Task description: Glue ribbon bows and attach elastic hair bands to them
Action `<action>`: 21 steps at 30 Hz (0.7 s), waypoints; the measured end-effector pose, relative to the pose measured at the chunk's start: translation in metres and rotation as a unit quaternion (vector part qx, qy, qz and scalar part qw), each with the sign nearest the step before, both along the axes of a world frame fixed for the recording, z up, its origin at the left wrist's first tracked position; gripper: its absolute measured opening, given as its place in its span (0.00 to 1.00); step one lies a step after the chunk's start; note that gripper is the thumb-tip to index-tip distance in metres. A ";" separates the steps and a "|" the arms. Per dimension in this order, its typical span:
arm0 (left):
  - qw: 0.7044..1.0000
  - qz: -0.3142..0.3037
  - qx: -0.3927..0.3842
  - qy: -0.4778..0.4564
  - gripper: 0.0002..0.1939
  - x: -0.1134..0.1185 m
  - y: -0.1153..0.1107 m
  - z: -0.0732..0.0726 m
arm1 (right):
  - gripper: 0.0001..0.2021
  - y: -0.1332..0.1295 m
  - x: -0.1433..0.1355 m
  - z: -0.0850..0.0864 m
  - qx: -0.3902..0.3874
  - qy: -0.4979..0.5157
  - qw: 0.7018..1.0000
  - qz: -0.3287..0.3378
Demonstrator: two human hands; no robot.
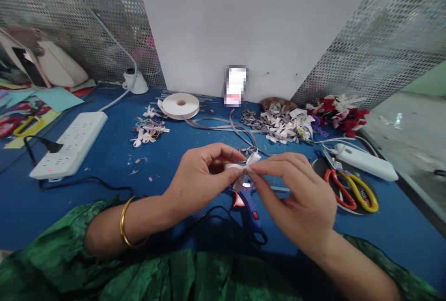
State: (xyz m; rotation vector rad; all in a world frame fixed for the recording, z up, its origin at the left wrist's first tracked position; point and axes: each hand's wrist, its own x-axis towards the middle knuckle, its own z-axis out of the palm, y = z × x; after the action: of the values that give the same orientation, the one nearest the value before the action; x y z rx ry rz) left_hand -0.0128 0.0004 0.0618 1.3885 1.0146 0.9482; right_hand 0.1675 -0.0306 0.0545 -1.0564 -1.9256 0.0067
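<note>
- Head view. Seen in left hand (200, 182): thumb and finger in a pinch on white ribbon piece (254, 158), from the left.
- Seen in right hand (299, 189): thumb and finger in a pinch on the same ribbon piece, from the right; just beside the left fingertips.
- Location of ribbon piece: in the air between both hands, near the middle of blue worktop (114, 157). Cannot tell whether tied, owing to cover by fingertips.
- Below and partly behind: blue glue gun (251, 208) with orange trigger, toward the front edge of the worktop.
- Toward the back edge, left of middle: white ribbon spool (191, 106); in front of it, to the left, small heap of bows (148, 129).
- At the back edge, near the middle: upright phone (236, 86), with blurred screen. To its right: grey-and-white ribbon pile (284, 122), then red bundle (348, 115) toward the back right corner.
- Near the right edge: red-and-yellow-handled scissors (364, 194); just behind, white power bar (365, 160).
- Left part of the worktop: white power strip (73, 145), with black plug inserted.
</note>
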 end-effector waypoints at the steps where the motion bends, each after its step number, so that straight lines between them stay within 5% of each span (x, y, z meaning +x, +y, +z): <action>1: 1.000 0.001 0.002 0.004 0.07 0.000 0.000 0.000 | 0.06 -0.001 0.000 0.001 -0.026 0.037 0.999 -0.004; 5: 1.000 -0.001 0.000 0.004 0.08 0.000 0.001 0.000 | 0.05 -0.001 0.000 0.001 -0.079 0.102 0.992 -0.010; 16: 1.000 0.001 0.005 -0.001 0.06 0.002 0.002 -0.002 | 0.09 0.001 0.000 -0.003 0.060 -0.098 0.993 -0.008; 21: 1.000 0.001 0.000 0.003 0.07 0.001 0.003 -0.001 | 0.06 -0.002 -0.002 -0.001 0.033 -0.027 0.999 -0.018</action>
State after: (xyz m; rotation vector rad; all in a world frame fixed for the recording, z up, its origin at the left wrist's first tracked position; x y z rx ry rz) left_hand -0.0116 0.0031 0.0604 1.3915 1.0205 0.9473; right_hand 0.1660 -0.0327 0.0537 -1.0575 -1.9401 -0.1056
